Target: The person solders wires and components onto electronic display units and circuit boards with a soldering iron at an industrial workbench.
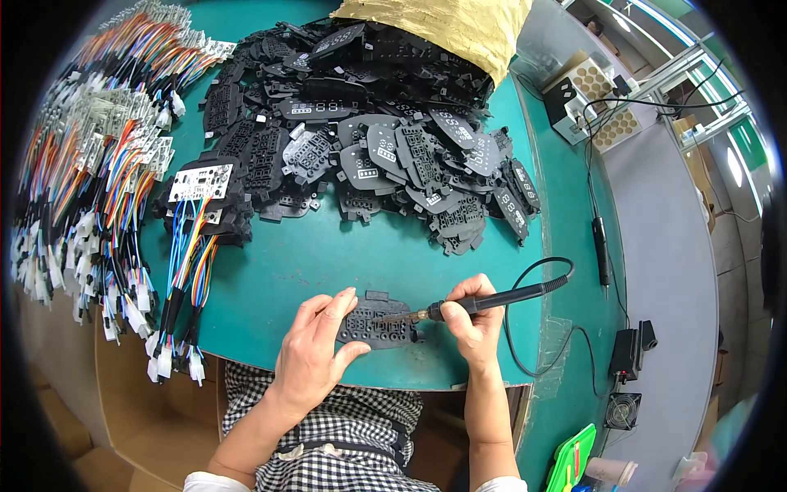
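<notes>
A black plastic display housing point(379, 331) with rows of small square openings lies face down on the green mat in front of me. My left hand point(316, 344) steadies its left end, fingers along the far side and thumb at the near edge. My right hand point(477, 321) is closed round the black handle of a soldering iron point(516, 295). The iron's metal tip points left and reaches over the middle of the housing, at its openings. Whether the tip touches the plastic, I cannot tell.
Many similar black housings point(307, 156) are heaped at the back below a yellow bag point(459, 29). White circuit boards point(201, 182) with coloured wires pile up at left. The iron's cable point(507, 328) loops right, near a black screwdriver-like tool point(601, 246), a small fan point(623, 410) and a green tray point(571, 459).
</notes>
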A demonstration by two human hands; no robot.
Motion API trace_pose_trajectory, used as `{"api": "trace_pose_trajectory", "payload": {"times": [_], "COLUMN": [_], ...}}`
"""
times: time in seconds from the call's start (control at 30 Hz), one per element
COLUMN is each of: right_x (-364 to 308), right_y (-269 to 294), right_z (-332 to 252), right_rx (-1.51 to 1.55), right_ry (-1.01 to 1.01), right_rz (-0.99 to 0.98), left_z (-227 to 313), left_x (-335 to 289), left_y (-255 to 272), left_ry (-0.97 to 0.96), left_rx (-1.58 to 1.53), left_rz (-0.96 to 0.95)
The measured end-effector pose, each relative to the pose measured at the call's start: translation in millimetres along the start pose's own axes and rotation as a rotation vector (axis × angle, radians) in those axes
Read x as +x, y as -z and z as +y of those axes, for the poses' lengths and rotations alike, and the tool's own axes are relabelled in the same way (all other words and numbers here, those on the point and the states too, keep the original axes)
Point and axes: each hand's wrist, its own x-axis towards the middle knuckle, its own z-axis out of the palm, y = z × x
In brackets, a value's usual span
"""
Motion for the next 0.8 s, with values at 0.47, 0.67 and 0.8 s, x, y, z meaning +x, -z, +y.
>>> {"api": "trace_pose_trajectory", "payload": {"times": [0.47, 0.67, 0.8], "right_x": [1.6, 1.1, 0.2], "right_y": [-0.7, 1.2, -0.2], "right_z": [1.0, 2.1, -0.7], "right_rx": [0.011, 0.009, 0.029], "right_ry": [-0.005, 0.004, -0.033], "right_rz": [0.006, -0.026, -0.013], "left_z": [-0.2, 0.7, 1.4], "left_x": [-0.2, -0.3, -0.6], "left_y": [-0.1, 0.1, 0.1], "left_ry": [0.044, 0.002, 0.001], "left_rx": [-0.028, -0.002, -0.003], "left_rz": [-0.012, 0.004, 0.006]}}
